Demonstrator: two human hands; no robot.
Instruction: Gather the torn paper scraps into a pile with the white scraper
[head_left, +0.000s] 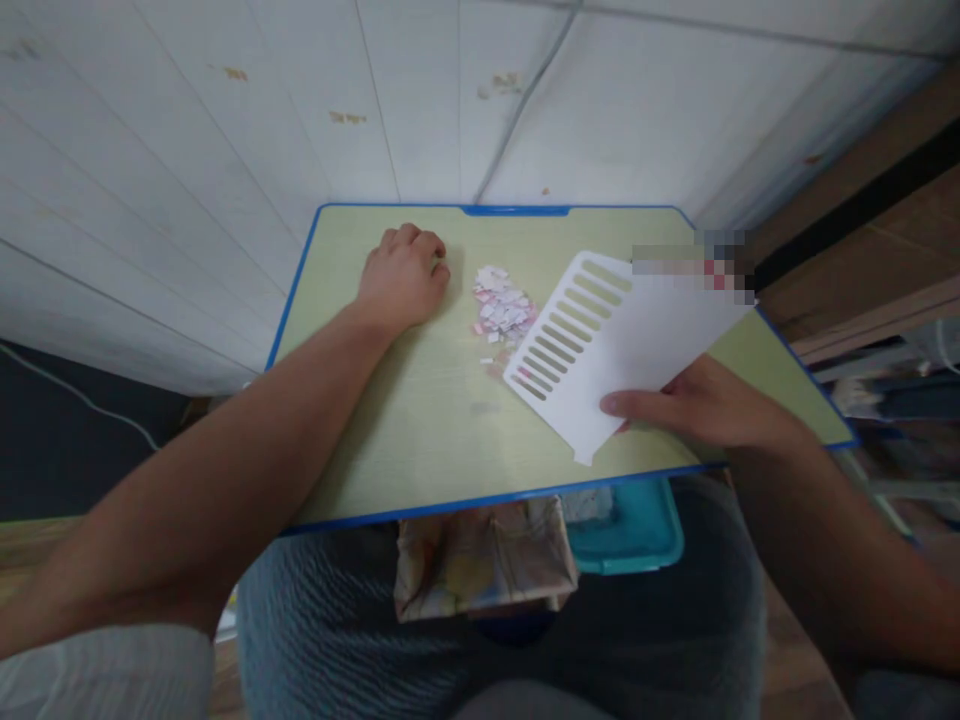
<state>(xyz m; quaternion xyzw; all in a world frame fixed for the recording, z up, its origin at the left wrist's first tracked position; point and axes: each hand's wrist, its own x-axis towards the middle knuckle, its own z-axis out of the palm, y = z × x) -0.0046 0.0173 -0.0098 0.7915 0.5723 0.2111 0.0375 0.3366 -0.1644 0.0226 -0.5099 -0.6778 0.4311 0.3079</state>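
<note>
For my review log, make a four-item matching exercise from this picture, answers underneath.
1. White flat sheet with a row of slots
2. Heap of small white and pink paper scraps
3. Teal plastic container
4. Bare left hand

A. Partly hidden under the near edge of the pale green, blue-rimmed table
B. Fingers curled, at the tabletop's left side
C. Gripped by the right hand
D. On the tabletop, between both hands

Pairs: 1-C, 2-D, 3-A, 4-B

The slotted white sheet [637, 345] partly hides the right hand [701, 405].
</note>
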